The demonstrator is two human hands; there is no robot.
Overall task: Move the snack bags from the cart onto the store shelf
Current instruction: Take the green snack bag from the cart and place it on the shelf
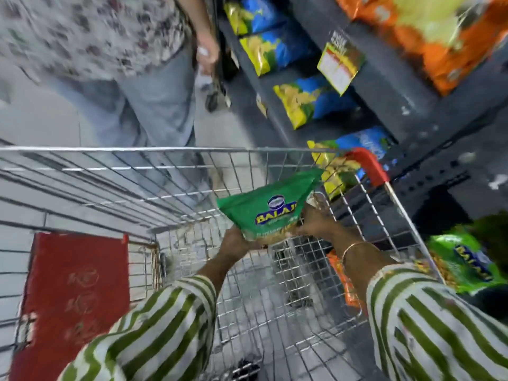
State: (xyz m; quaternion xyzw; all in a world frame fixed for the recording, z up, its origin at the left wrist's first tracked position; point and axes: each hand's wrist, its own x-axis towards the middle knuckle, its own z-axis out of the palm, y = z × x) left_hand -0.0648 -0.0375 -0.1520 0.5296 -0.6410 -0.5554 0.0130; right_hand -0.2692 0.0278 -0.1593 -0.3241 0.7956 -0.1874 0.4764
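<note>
Both hands, left hand and right hand, grip green snack bag.

Two green Balaji snack bags, four blue-and-yellow chip bags on the dark shelf, one wire metal cart, two hands.

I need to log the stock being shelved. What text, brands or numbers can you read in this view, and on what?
"BALAJI" on the green snack bag held by the left hand and right hand; the smaller print below is blurred.
"BALAJI" on the green bag beside the cart, only partly legible.
Hanging shelf tag: too blurred to read.
Blue-and-yellow bags and orange bags: no readable text.
</note>
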